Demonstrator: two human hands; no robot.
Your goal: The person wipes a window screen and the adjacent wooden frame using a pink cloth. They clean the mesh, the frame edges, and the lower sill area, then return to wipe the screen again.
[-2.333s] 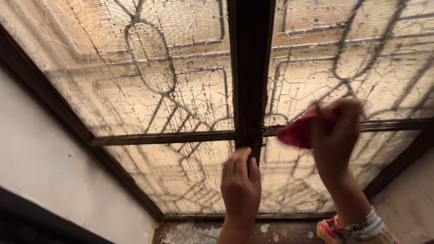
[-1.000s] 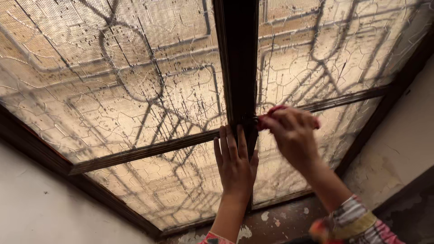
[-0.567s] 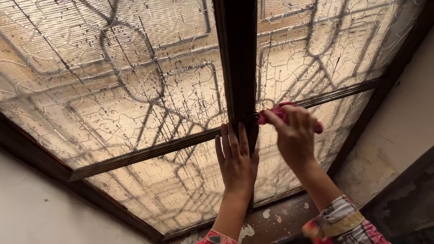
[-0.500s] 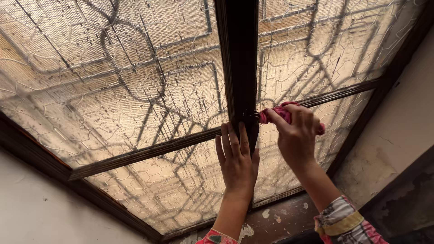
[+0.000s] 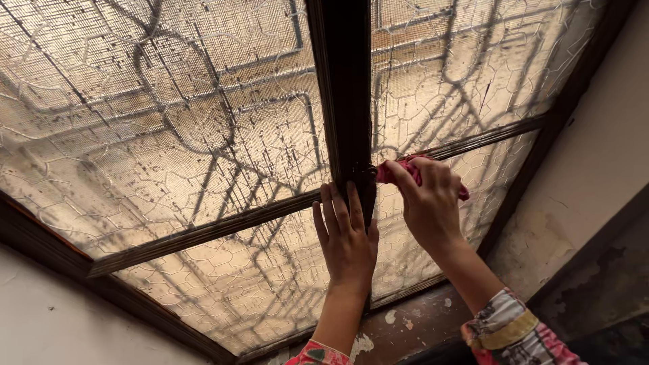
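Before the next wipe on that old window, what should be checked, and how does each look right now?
1. Cloth grip: right hand closed on the pink cloth: ok.
2. Cloth contact: it is pressed where the dark centre post meets the crossbar: ok.
3. Bracing: left hand lies flat, fingers spread, on the post: ok.
4. Glass clean: dark specks all over: not ok.
5. Window latched: cannot tell.
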